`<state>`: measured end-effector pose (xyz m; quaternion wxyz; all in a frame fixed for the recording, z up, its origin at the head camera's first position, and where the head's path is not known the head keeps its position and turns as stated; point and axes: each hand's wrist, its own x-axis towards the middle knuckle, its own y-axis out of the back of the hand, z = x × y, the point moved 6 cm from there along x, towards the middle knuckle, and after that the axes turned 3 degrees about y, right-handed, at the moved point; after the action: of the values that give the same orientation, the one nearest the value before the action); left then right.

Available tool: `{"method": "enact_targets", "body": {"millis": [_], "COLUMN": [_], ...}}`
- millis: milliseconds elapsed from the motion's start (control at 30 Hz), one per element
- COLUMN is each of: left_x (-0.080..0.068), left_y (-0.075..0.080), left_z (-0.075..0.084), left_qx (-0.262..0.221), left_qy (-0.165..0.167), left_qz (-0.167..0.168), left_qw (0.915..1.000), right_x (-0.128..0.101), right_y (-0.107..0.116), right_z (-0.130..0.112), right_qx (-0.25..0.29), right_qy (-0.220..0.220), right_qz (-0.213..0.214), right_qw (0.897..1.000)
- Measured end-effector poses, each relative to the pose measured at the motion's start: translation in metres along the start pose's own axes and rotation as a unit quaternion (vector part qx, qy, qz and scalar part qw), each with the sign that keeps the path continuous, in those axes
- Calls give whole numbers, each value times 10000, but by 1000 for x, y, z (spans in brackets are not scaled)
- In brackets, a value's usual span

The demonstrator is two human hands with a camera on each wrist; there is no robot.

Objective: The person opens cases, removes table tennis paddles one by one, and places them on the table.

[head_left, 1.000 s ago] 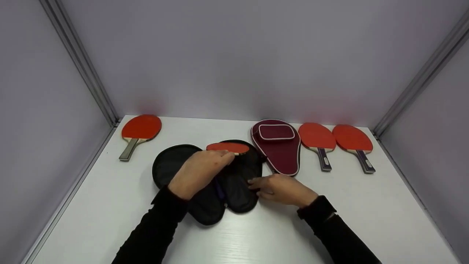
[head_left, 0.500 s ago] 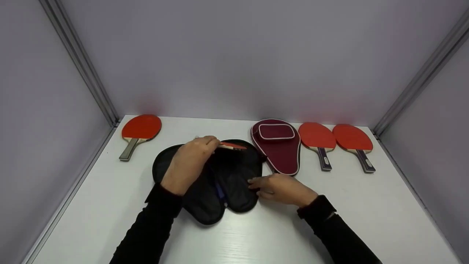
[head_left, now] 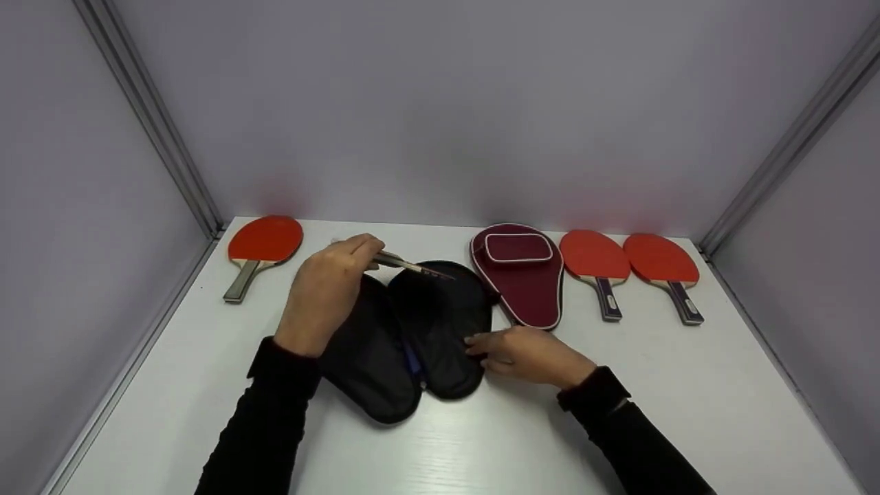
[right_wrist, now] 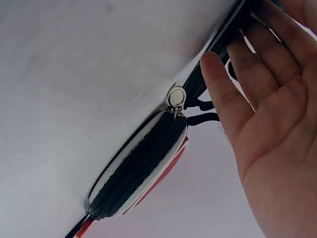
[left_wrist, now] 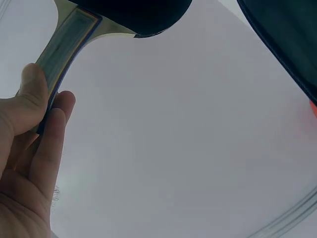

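Note:
My left hand [head_left: 323,295] grips a table tennis paddle [head_left: 419,269] by its handle, above the far part of an open black paddle case [head_left: 447,344]. In the head view the paddle shows almost edge-on. The left wrist view shows the thumb and fingers around its grey-green handle [left_wrist: 69,44], and black rubber [left_wrist: 143,12] on the underside. My right hand [head_left: 526,354] rests its extended fingers on the near right edge of the case. Between the case's two spread halves a bit of blue [head_left: 412,359] shows; its kind is unclear.
A maroon paddle case [head_left: 528,292] with white piping lies behind the right hand. Two red paddles [head_left: 595,256] [head_left: 661,258] lie right of it. Another red paddle [head_left: 267,238] lies at the far left of the white table [head_left: 440,460]. Walls [head_left: 440,124] stand behind and at both sides.
My left hand has moved left and away from me, drawing the paddle's handle along. The paddle's red face has tilted out of the head view. My right hand stays put.

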<state>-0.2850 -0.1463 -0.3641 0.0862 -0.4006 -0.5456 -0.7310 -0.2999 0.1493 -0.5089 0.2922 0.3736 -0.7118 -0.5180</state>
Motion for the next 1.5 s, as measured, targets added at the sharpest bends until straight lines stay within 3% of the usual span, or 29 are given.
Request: {"method": "enact_targets", "body": {"millis": [200, 467, 767, 1000, 1500], "left_x": [0, -4, -9, -14, -24], "left_y": [8, 12, -1, -6, -21], "left_z": [-16, -42, -67, -85, -102], "left_qx": [8, -39, 14, -17, -86], "left_qy": [203, 670, 1048, 1307, 1736], "left_qz": [89, -75, -420, -354, -568], "left_qw": [9998, 9977, 9936, 9908, 9831], "right_x": [0, -1, -2, -1, -1], "right_y": [0, 1, -1, 0, -1], "right_z": [0, -1, 0, -1, -1], "right_qx": [-25, -2, 62, 31, 56], "right_qy": [33, 10, 82, 82, 107], "right_qz": [8, 52, 70, 80, 88], "right_qw": [10000, 10000, 9999, 9999, 9999]}}
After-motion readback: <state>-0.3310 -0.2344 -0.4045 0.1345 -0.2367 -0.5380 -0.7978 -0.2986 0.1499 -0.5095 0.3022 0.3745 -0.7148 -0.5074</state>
